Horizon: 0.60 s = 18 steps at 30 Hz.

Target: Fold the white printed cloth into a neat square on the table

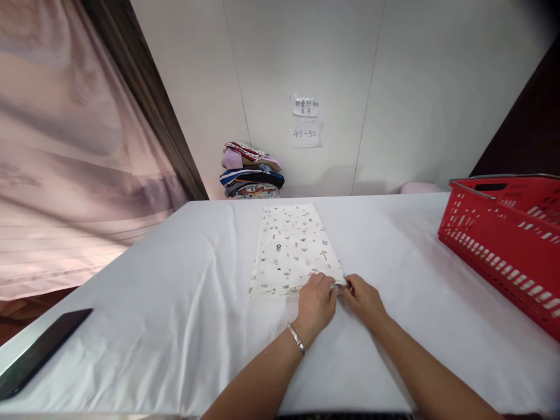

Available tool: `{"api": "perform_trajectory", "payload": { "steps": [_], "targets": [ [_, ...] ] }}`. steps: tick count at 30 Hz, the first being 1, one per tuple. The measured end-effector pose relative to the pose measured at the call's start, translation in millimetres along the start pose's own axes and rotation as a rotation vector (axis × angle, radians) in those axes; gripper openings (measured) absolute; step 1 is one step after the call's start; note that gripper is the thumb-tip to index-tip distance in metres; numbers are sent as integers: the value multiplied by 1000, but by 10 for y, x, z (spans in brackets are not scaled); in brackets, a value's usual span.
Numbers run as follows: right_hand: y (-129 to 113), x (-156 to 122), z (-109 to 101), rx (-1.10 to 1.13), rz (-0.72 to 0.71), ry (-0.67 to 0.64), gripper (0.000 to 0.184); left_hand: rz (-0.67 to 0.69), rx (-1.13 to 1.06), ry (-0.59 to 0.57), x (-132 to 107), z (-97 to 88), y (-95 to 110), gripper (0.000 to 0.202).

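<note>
A white cloth printed with small palm trees and other little motifs lies folded into a long rectangle on the table. Both hands are at its near right corner. My left hand, with a silver bracelet at the wrist, has its fingers closed on the near edge. Close beside it, my right hand pinches the corner itself. That corner is slightly raised and bunched between the hands. The fingertips are partly hidden by the fabric and the knuckles.
A white sheet covers the table. A red plastic basket stands at the right, with a dark flat device at the left edge. Beyond the far edge sits a stack of folded clothes against the wall. A pink curtain hangs at the left.
</note>
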State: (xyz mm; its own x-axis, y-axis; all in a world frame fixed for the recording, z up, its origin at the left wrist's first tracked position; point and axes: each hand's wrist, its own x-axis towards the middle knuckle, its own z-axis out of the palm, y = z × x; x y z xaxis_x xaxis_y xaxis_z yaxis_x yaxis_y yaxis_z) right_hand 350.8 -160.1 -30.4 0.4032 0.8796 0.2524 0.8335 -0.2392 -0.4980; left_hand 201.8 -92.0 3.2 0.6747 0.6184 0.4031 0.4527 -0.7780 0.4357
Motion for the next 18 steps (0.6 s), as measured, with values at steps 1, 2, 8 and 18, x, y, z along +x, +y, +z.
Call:
{"api": "perform_trajectory", "payload": {
  "steps": [1,2,8,18],
  "targets": [
    [-4,2,-1,2,0,-2,19,23,20,22,-18,-32,-33,17],
    [-8,4,-1,4,2,-6,19,49,37,34,-37,-58,-74,21],
    [-2,14,16,-30,-13,36,31,132,77,-7,-64,-52,-374,36],
    [-14,-1,9,-160,17,-10,32,85,57,3,-44,32,-517,25]
  ]
}}
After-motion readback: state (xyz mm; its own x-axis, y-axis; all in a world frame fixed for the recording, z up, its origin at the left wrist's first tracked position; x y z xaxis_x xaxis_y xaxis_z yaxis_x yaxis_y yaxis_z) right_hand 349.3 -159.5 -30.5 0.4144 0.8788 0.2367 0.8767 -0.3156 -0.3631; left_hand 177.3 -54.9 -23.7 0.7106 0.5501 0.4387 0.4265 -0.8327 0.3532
